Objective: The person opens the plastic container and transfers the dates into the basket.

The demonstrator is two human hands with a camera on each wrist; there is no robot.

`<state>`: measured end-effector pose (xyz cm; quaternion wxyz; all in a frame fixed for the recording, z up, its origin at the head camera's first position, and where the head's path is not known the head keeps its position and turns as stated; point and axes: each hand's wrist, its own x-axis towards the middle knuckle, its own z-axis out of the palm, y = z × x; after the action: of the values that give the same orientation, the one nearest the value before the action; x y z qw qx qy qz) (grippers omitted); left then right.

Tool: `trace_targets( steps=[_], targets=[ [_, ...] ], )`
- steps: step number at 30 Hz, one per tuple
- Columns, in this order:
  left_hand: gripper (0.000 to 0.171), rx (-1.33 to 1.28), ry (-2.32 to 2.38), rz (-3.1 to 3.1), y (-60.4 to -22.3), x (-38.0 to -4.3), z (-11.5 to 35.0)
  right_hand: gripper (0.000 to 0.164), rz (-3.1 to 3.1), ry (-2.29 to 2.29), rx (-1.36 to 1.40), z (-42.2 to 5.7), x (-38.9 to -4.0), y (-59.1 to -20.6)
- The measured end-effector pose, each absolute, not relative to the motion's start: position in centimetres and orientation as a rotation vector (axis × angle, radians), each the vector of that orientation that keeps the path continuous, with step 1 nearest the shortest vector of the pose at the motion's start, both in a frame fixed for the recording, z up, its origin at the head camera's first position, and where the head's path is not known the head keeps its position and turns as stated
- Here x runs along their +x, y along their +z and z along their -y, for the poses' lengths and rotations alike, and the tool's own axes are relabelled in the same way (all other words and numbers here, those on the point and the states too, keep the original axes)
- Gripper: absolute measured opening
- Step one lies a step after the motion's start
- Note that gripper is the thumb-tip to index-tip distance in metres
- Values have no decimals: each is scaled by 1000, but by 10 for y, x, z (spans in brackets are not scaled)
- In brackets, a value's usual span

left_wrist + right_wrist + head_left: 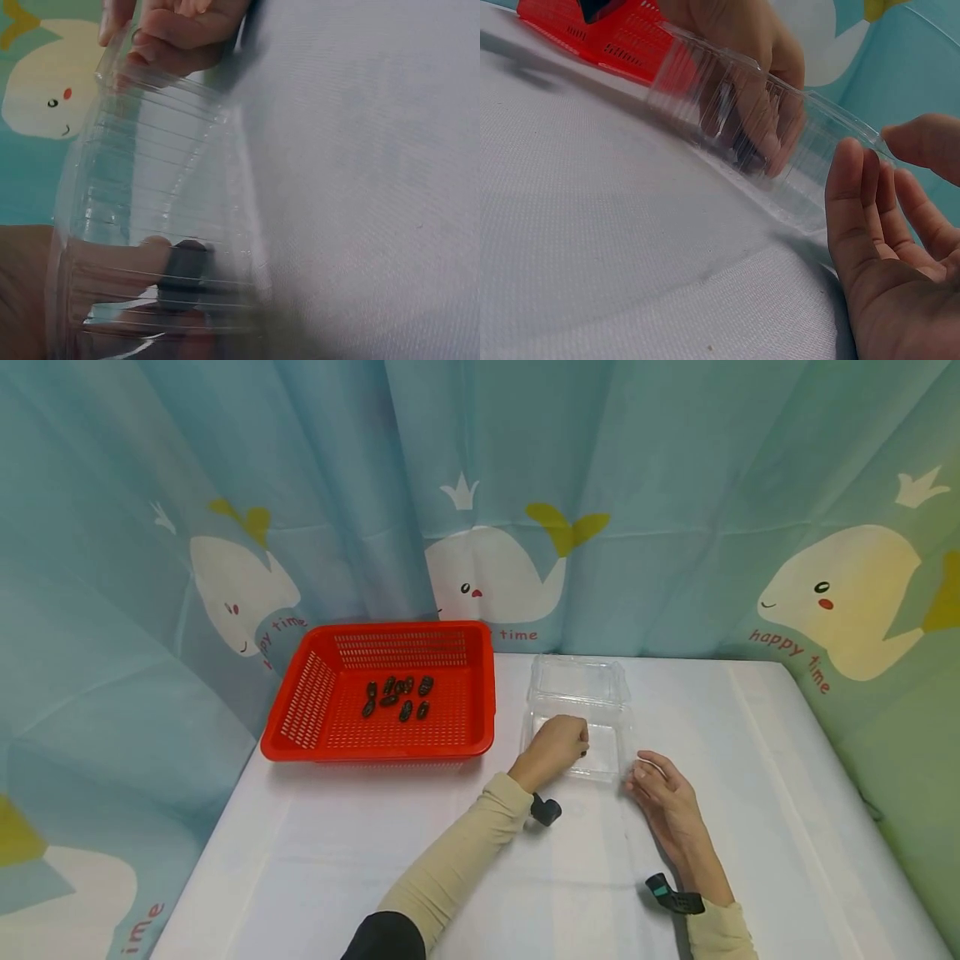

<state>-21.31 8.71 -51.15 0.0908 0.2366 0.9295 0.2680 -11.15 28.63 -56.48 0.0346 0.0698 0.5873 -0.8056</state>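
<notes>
A hinged clear plastic box (603, 768) lies on the table with its lid (577, 678) folded back. My left hand (557, 745) reaches down inside the box and pinches a small dark oval piece (184, 274), seen blurred through the clear wall. What kind of piece it is cannot be made out. At the box's right side, my right hand (667, 797) holds the rim near a corner, thumb on one side and fingers against the outer wall in the right wrist view. Several dark, wrinkled oval pieces (406, 710) lie in the red basket (375, 745) to the left.
A white cloth covers the table (337, 860). Behind it hangs a blue curtain (660, 568) printed with whales. The red basket stands at the back left, beside the box. Each wrist wears a small black camera (546, 811).
</notes>
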Motion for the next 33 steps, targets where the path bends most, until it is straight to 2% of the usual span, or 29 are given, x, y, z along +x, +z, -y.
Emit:
trace_targets(
  steps=[7, 18, 33],
  targets=[
    [11, 712, 839, -2743, -507, -213, -87, 33, -1795, -2492, 204, -287, -111, -563],
    [14, 782, 932, -2601, -479, -212, -75, 33, -1798, -2494, 185, -288, -111, -565],
    [15, 611, 1300, -2243, -418, -217, -16, 30, -1776, -2513, 174, -287, -109, -564]
  ],
)
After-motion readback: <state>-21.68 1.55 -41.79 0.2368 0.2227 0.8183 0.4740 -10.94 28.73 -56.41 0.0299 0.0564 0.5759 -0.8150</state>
